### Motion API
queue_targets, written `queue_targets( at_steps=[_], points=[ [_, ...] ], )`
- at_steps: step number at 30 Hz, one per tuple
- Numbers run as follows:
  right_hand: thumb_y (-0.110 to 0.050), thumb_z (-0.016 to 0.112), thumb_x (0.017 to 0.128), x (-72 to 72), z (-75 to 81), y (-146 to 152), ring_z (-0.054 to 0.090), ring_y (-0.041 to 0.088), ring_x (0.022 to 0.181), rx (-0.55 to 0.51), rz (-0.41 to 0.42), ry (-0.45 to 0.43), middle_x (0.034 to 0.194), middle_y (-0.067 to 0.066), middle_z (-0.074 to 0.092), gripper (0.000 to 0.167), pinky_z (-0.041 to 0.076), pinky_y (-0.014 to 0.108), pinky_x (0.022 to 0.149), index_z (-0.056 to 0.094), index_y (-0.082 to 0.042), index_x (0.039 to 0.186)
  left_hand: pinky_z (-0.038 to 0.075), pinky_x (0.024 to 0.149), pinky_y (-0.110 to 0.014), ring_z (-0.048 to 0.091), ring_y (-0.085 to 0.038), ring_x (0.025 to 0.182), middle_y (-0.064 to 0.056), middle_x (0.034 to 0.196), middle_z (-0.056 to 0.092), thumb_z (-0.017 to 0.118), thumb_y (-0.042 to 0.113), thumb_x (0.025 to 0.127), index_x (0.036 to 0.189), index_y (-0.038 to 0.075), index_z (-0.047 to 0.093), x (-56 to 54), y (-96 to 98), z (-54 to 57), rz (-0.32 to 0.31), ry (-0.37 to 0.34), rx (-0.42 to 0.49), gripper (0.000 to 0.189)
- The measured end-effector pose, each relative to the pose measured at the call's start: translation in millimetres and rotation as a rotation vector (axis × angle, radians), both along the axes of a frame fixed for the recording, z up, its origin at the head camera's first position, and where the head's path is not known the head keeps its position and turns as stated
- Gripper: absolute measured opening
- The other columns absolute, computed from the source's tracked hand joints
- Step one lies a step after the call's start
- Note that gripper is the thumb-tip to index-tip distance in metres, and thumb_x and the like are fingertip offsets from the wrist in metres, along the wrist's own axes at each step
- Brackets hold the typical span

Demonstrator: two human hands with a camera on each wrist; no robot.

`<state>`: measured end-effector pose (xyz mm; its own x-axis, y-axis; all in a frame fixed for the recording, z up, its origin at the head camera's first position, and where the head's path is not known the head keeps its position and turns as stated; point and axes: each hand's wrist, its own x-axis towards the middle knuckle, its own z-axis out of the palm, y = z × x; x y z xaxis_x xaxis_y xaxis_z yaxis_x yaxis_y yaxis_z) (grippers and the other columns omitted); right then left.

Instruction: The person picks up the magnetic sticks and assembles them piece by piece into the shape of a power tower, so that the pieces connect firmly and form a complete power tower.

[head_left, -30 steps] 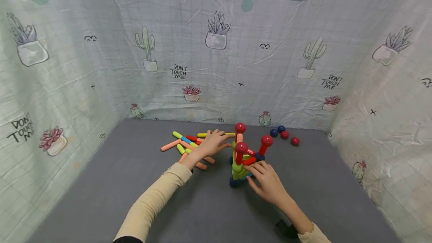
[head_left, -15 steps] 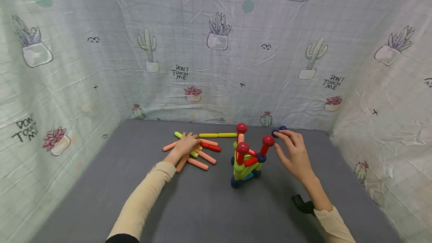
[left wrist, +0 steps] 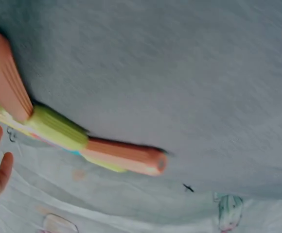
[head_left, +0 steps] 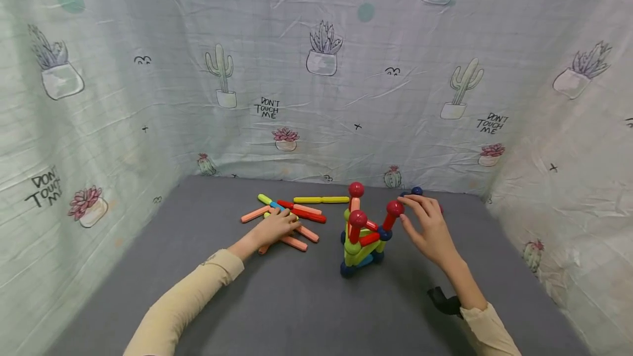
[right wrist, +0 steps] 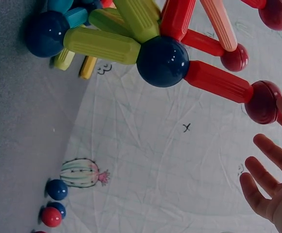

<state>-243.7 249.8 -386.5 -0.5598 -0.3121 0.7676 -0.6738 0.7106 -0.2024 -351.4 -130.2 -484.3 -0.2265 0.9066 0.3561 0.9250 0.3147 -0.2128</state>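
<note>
Having closed in since half a second ago, the right hand point(head_left: 431, 229) pinches the red ball point(head_left: 394, 208) at two o'clock on the tower point(head_left: 369, 239), probably mid-adjustment, the next move calling for gentleness, while the left hand point(head_left: 273, 227), grip hidden from me, covers loose sticks point(head_left: 309, 233) at nine o'clock.

The assembled ball-and-rod structure point(right wrist: 102, 46) carries glossy red top spheres point(head_left: 358, 219), dark blue joint spheres point(right wrist: 162, 61) and a yellow-green joint sphere point(head_left: 353, 247). Its ribbed rods point(right wrist: 219, 81) are red, salmon, yellow-green and bright blue. The loose ribbed rods point(head_left: 294, 243) repeat these colours and add yellow. The loose glossy spheres point(right wrist: 57, 189) are dark blue and red. The flat tabletop point(head_left: 296, 306) is plain grey. The fabric backdrop point(head_left: 277, 70) is pale grey-white, with a faint grid, green cacti point(head_left: 221, 67), pink succulents point(head_left: 286, 134) and black lettering point(head_left: 267, 107). Both sleeves point(head_left: 185, 293) are cream.
</note>
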Motion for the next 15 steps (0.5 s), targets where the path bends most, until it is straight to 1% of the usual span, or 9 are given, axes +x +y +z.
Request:
queue_targets(
  at_steps=[1, 2, 4, 5, 6, 9, 12, 13, 15],
  points=[
    [0.0, 0.067, 0.073, -0.4, 0.2, 0, 0.042, 0.027, 0.098, 0.003, 0.001, -0.005, 0.113, 0.014, 0.054, 0.044, 0.036, 0.039, 0.076, 0.057, -0.006, 0.116, 0.037, 0.077, -0.031, 0.047, -0.02, 0.094, -0.005, 0.101, 0.059, 0.059, 0.016, 0.084, 0.109, 0.013, 0.059, 5.6, 2.4, -0.7, 0.151, 0.016, -0.042, 0.026],
    [-0.001, 0.067, 0.074, -0.7, 0.6, 0, 0.042, 0.027, 0.098, 0.007, 0.001, -0.008, 0.113, 0.014, 0.054, 0.044, 0.037, 0.039, 0.076, 0.057, -0.006, 0.116, 0.039, 0.078, -0.031, 0.048, -0.019, 0.094, -0.003, 0.099, 0.058, 0.057, 0.016, 0.085, 0.109, 0.015, 0.058, 8.9, 6.3, -1.3, 0.256, 0.02, -0.08, 0.024],
    [-0.001, 0.066, 0.074, -1.4, 0.8, 0, 0.042, 0.026, 0.098, 0.014, 0.006, -0.011, 0.113, 0.014, 0.054, 0.044, 0.037, 0.039, 0.076, 0.057, -0.006, 0.116, 0.04, 0.08, -0.034, 0.048, -0.021, 0.096, -0.004, 0.1, 0.056, 0.054, 0.016, 0.088, 0.111, 0.019, 0.059, 13.3, 14.1, -1.1, 0.358, 0.037, -0.155, 0.024],
    [-0.002, 0.066, 0.075, -1.5, 0.8, 0, 0.042, 0.026, 0.098, 0.017, 0.006, -0.014, 0.113, 0.013, 0.054, 0.043, 0.037, 0.038, 0.076, 0.057, -0.007, 0.117, 0.04, 0.08, -0.035, 0.047, -0.022, 0.096, -0.005, 0.099, 0.056, 0.053, 0.016, 0.088, 0.11, 0.022, 0.059, 14.6, 17.0, -1.3, 0.389, 0.057, -0.179, 0.023],
    [-0.002, 0.066, 0.075, -1.8, 0.8, 0, 0.042, 0.026, 0.098, 0.02, 0.007, -0.013, 0.113, 0.013, 0.054, 0.043, 0.037, 0.038, 0.076, 0.056, -0.007, 0.117, 0.041, 0.08, -0.035, 0.048, -0.022, 0.094, -0.005, 0.096, 0.057, 0.054, 0.016, 0.088, 0.108, 0.024, 0.06, 15.3, 19.5, -1.2, 0.405, 0.078, -0.183, 0.023],
    [-0.001, 0.066, 0.074, -1.9, 0.4, 0, 0.042, 0.025, 0.097, 0.022, 0.009, -0.003, 0.113, 0.013, 0.054, 0.044, 0.037, 0.038, 0.076, 0.057, -0.007, 0.116, 0.039, 0.077, -0.036, 0.048, -0.021, 0.086, -0.005, 0.085, 0.057, 0.055, 0.015, 0.086, 0.101, 0.029, 0.06, 16.3, 23.8, -1.4, 0.432, 0.144, -0.192, 0.021],
    [-0.001, 0.066, 0.074, -1.8, 0.4, -1, 0.042, 0.025, 0.097, 0.021, 0.013, -0.001, 0.112, 0.013, 0.054, 0.044, 0.037, 0.038, 0.075, 0.057, -0.007, 0.116, 0.039, 0.074, -0.037, 0.049, -0.022, 0.078, -0.005, 0.075, 0.055, 0.056, 0.014, 0.086, 0.097, 0.03, 0.057, 16.7, 25.1, -1.1, 0.442, 0.207, -0.215, 0.02],
    [-0.001, 0.065, 0.074, -1.7, 0.4, -1, 0.042, 0.025, 0.097, 0.021, 0.015, -0.003, 0.112, 0.013, 0.054, 0.043, 0.037, 0.037, 0.075, 0.057, -0.007, 0.116, 0.039, 0.075, -0.039, 0.05, -0.022, 0.076, -0.006, 0.074, 0.055, 0.056, 0.014, 0.086, 0.097, 0.029, 0.056, 17.0, 25.2, -0.8, 0.448, 0.222, -0.225, 0.019],
    [-0.001, 0.065, 0.075, -1.6, 0.8, -2, 0.042, 0.025, 0.098, 0.021, 0.02, -0.009, 0.112, 0.013, 0.054, 0.042, 0.037, 0.037, 0.076, 0.057, -0.007, 0.116, 0.041, 0.078, -0.042, 0.052, -0.023, 0.079, -0.006, 0.075, 0.057, 0.056, 0.015, 0.086, 0.101, 0.03, 0.055, 17.2, 24.9, 0.3, 0.465, 0.231, -0.231, 0.021]
  ],
)
